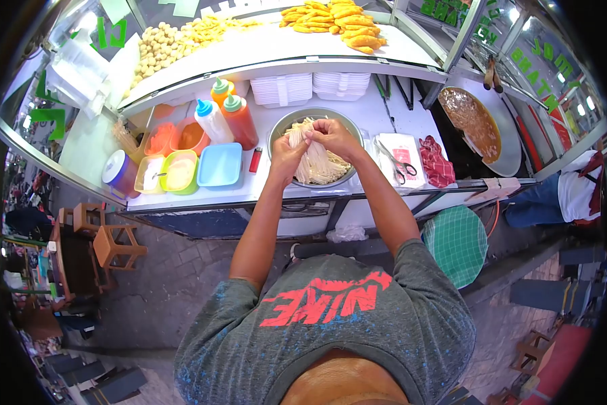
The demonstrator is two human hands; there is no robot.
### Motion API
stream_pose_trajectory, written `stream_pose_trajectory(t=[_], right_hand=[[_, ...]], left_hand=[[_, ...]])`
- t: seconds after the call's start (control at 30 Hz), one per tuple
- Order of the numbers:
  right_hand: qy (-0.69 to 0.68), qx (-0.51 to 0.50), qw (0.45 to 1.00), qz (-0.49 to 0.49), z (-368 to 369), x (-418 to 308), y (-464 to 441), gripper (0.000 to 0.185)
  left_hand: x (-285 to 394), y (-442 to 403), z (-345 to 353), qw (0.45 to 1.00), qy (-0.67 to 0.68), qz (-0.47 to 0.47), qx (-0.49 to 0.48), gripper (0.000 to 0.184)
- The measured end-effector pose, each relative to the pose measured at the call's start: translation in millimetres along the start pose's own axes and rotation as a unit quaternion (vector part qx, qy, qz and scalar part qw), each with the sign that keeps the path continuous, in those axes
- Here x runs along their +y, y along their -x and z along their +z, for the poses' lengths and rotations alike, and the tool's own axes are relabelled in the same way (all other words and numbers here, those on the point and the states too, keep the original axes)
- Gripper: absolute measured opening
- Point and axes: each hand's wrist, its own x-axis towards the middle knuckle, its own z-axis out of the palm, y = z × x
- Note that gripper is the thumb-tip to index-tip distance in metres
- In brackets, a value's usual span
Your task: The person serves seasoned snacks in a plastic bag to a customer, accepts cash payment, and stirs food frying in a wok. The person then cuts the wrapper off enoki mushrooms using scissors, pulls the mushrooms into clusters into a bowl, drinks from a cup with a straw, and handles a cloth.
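Note:
A round metal bowl on the counter holds pale, thin-stemmed enoki mushrooms. My left hand is at the bowl's left side, its fingers closed on a bunch of the mushrooms. Over the far part of the bowl, my right hand pinches the same bunch, its fingertips meeting those of the left. Some of the bunch is hidden behind my fingers. To the right of the bowl lie scissors on a white packet. A red lighter lies to the left.
Sauce bottles, a blue container and several small tubs stand left. White foam boxes are stacked behind the bowl. A checked red cloth and a large pan of brown oil are right. Fried food fills the upper shelf.

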Motion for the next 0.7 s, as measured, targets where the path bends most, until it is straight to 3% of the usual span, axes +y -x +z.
stream_pose_trajectory(t=[0.07, 0.17, 0.27, 0.37, 0.5, 0.53, 0.63, 0.67, 0.7], right_hand=[[-0.007, 0.018, 1.000, -0.022, 5.0, -1.7, 1.1, 0.020], [0.086, -0.047, 0.995, -0.012, -2.9, 2.4, -4.1, 0.020], [-0.065, -0.111, 0.991, 0.045, -4.4, 8.9, -8.6, 0.019], [-0.076, -0.053, 0.993, 0.069, -19.1, 5.8, -13.8, 0.018], [0.176, -0.031, 0.982, 0.067, -28.3, 5.4, -34.8, 0.023], [0.255, -0.015, 0.967, 0.022, -28.6, 15.0, -41.6, 0.026], [0.373, 0.040, 0.925, -0.060, -20.2, 8.9, -38.7, 0.026], [0.402, 0.098, 0.897, -0.152, -16.5, 13.3, -37.5, 0.025], [0.334, 0.071, 0.931, -0.126, -9.4, -0.3, -29.3, 0.025]], left_hand=[[0.8, -1.6, -2.2, 1.000, -0.021, -0.006, 0.007, 0.030], [-2.8, -1.9, -4.0, 0.999, -0.027, -0.015, 0.022, 0.027], [-4.0, -0.7, -3.5, 0.998, -0.022, -0.016, 0.063, 0.025], [0.0, -0.8, -3.7, 0.994, -0.045, -0.004, 0.102, 0.026], [-10.8, -1.2, -16.6, 0.989, -0.091, -0.001, 0.115, 0.025], [-12.1, -2.7, -18.2, 0.989, -0.097, 0.003, 0.116, 0.025], [-0.6, 7.5, -8.3, 0.991, 0.023, 0.024, 0.132, 0.029], [3.6, 7.0, -9.6, 0.993, 0.052, 0.006, 0.110, 0.030], [6.2, 7.7, -11.0, 0.993, 0.081, -0.014, 0.089, 0.032]])
